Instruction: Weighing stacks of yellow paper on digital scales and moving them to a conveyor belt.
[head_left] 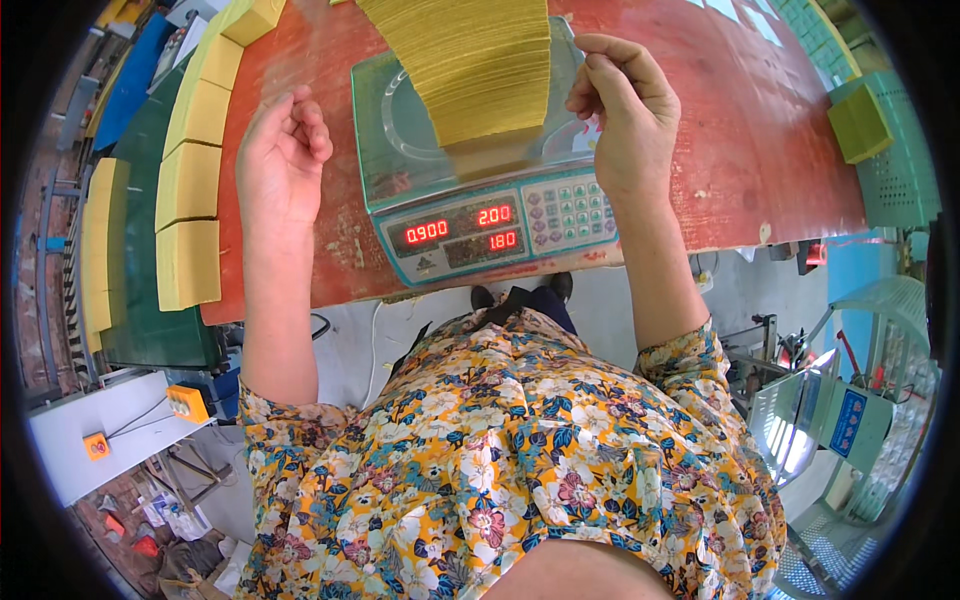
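A thick stack of yellow paper sheets [490, 80] rests on the glass-like plate of a digital scale [480, 235], its layered edges toward me. Left of the scale, my left hand [285, 155] is raised with loosely bent fingers, the palm partly turned in, holding nothing. My right hand [632, 110] hovers by the right side of the scale's plate, close to the stack but apart from it. Its index finger reaches toward the paper while the other fingers curl loosely; nothing shows in it. Red digits are lit on the scale's display.
The scale stands on a worn red table [770, 150]. Yellow paper blocks [188, 262] line its left edge, beside a dark green surface [150, 310]. At the far right, another yellow block [860, 122] lies against a green perforated crate [905, 150]. A machine [835, 410] stands below.
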